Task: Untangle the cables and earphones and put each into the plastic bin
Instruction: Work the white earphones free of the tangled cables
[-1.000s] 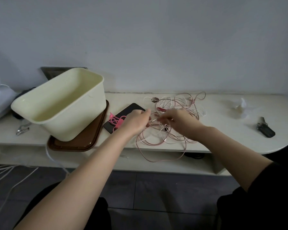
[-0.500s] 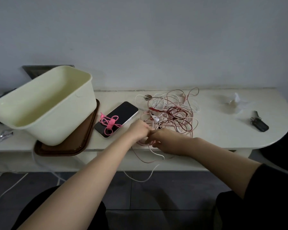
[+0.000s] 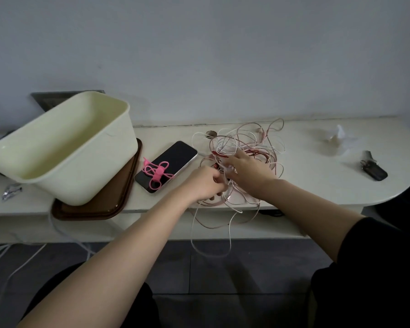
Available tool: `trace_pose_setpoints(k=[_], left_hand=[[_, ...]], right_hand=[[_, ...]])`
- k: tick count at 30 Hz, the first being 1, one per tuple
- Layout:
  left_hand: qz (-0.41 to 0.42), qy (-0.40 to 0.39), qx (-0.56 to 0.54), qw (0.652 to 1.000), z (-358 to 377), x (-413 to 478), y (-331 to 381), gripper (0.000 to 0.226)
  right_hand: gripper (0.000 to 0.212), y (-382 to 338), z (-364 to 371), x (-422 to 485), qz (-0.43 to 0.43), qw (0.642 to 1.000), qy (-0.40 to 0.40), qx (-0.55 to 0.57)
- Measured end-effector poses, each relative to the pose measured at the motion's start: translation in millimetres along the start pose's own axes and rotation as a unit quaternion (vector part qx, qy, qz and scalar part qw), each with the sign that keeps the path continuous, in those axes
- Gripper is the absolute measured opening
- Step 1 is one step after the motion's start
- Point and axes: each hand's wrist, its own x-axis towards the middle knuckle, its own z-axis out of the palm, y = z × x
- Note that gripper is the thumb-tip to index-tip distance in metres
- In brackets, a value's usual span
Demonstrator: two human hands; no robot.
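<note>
Cable tangle [image 3: 249,143]: is lying on the tabletop [image 3: 305,178], loops hanging off its edge.
Left grip [image 3: 204,183]: is pinching its strands.
Right grip [image 3: 246,171]: is clutching strands alongside.
Plastic bin [image 3: 92,176]: is sitting apart, left, on a brown tray [image 3: 100,209].

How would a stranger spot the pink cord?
Start at the big cream bin on the left. Right of it lies a dark phone. The pink cord rests on its screen: bright pink and tied, unlike the loose pale tangle nearby.
</note>
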Motion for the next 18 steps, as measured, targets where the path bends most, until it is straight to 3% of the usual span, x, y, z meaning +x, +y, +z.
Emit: trace_pose_setpoints(k=[7, 10, 13, 18], left_hand=[[-0.043, -0.035, 0.025, 0.998, -9.8, -2.9, -6.1, 0.021], [-0.069, -0.028, 0.098, 0.992, -16.6, -6.6, -11.9, 0.008], [-0.1, -0.015, 0.155, 0.983, -19.3, -6.9, -17.5, 0.027], [-0.033, -0.001, 0.105, 0.994, -19.3, -7.6, -3.0, 0.027]], right_hand=[[0.025, 2.5, -0.2, 4.8, 0.027, 0.999, 0.03, -0.008], [0.024, 4.0, -5.4, 5.8, 0.059, 0.995, 0.061, 0.043], [0.023, 2.5, -11.6, 6.1, 0.07, 0.987, 0.106, 0.094], [0.027, -3.1, -13.6, 6.3, 0.051, 0.97, 0.107, 0.211]])
